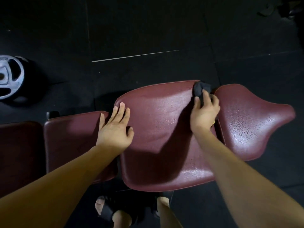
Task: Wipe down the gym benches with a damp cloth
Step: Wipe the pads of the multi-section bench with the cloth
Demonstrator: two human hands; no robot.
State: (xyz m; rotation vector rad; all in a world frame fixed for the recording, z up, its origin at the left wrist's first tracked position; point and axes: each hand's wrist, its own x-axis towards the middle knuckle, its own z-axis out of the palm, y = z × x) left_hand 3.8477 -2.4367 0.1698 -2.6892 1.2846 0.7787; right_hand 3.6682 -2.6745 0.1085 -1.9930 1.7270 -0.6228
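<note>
the right hand [204, 111] is closed over a bunched black cloth [201, 89], pressing it onto the far edge of the maroon bench pad [158, 129], right at the gap beside the seat pad [250, 122]. the left hand [115, 129] lies flat and spread, holding nothing, bracing across the seam with the next pad. the cloth looks soft, light and limp, so it is best kept balled under the palm; the cracked vinyl surface glistens and probably slides easily when damp.
</note>
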